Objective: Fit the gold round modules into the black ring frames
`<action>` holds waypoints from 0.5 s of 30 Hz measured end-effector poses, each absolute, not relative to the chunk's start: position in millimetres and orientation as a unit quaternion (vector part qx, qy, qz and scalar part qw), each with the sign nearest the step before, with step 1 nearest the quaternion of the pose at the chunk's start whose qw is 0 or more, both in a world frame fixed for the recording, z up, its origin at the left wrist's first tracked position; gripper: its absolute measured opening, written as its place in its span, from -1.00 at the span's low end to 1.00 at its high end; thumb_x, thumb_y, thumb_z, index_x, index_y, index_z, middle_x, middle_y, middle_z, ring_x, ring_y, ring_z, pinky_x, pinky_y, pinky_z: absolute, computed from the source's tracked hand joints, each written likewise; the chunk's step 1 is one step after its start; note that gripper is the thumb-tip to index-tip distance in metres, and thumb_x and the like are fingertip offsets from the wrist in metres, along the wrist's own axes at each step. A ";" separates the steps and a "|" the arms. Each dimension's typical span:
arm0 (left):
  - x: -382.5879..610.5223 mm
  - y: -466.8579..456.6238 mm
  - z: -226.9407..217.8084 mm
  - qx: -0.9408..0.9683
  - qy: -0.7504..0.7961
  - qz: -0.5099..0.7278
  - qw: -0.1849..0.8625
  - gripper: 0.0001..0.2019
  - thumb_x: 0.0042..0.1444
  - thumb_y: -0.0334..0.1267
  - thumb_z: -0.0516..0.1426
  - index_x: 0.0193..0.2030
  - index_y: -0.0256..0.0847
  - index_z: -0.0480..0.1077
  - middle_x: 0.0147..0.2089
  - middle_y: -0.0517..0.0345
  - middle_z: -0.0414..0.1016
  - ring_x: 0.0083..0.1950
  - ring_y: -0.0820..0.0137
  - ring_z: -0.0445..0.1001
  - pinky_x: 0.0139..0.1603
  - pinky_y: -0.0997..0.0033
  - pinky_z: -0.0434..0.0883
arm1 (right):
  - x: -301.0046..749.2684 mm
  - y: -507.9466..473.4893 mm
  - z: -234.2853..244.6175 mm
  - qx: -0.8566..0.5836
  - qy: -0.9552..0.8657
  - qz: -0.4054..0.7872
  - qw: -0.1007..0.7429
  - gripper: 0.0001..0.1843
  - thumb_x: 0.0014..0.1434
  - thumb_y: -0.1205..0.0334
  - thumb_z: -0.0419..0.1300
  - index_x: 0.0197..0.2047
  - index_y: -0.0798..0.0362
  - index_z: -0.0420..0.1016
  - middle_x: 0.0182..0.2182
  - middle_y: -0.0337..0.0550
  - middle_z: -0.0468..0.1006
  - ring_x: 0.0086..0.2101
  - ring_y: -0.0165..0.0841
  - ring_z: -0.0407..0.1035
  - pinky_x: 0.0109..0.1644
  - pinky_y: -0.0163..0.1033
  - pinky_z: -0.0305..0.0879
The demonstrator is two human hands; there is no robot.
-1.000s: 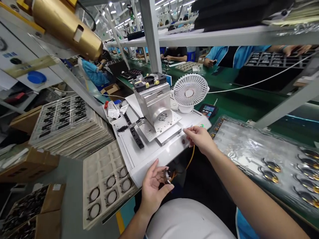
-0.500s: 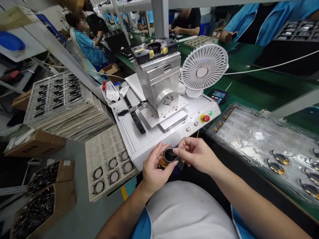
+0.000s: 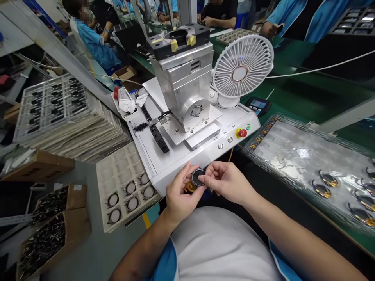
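Between both hands, in front of my body, is a small round watch part with a dark face and a thin metal-looking rim. Something orange, like a flex strip, shows at its lower left. My left hand grips the part by its left side, fingers behind the top and thumb along the bottom edge. From the right, my right hand is closed with its thumb tip pressed on the face near the rim. Its curled fingers hide the part's right edge, so anything small pinched there cannot be made out.
A white machine with a metal block, buttons and a red stop knob stands ahead, a white fan on it. Left is a tray of round watch frames; right, a clear tray with round parts. Co-workers sit beyond.
The view has shifted slightly. The watch part now turns its face more toward me, and my right thumb has moved from its rim further onto the face.
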State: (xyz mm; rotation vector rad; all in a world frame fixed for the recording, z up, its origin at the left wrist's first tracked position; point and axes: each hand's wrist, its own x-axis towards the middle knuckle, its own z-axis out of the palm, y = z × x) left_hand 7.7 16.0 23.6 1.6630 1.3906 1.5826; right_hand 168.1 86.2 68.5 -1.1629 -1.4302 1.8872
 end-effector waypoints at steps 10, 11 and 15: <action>8.8 13.8 25.7 0.596 0.536 0.556 0.220 -0.33 0.14 -0.42 0.35 0.38 -0.20 0.31 0.18 -0.19 0.63 0.14 0.13 0.66 0.10 0.20 0.68 | 167.4 86.8 64.8 -0.433 -0.523 0.690 0.251 -0.64 0.02 0.07 0.46 -0.46 0.04 0.38 -0.64 -0.29 0.45 -0.67 -0.51 0.23 -0.63 -0.43 0.13; 9.1 13.7 25.8 0.594 0.535 0.559 0.222 -0.34 0.14 -0.42 0.35 0.38 -0.20 0.32 0.18 -0.17 0.63 0.14 0.14 0.66 0.10 0.21 0.68 | 166.5 86.6 63.9 -0.433 -0.520 0.689 0.258 -0.64 0.02 0.08 0.46 -0.45 0.04 0.37 -0.63 -0.31 0.44 -0.66 -0.51 0.22 -0.62 -0.43 0.14; 11.1 13.2 22.6 0.590 0.518 0.574 0.232 -0.30 0.11 -0.44 0.38 0.38 -0.11 0.32 0.17 -0.08 0.64 0.13 0.20 0.67 0.10 0.28 0.67 | 163.3 84.2 56.6 -0.417 -0.504 0.702 0.281 -0.61 0.01 0.04 0.48 -0.33 0.03 0.38 -0.61 -0.37 0.41 -0.63 -0.50 0.22 -0.60 -0.43 0.17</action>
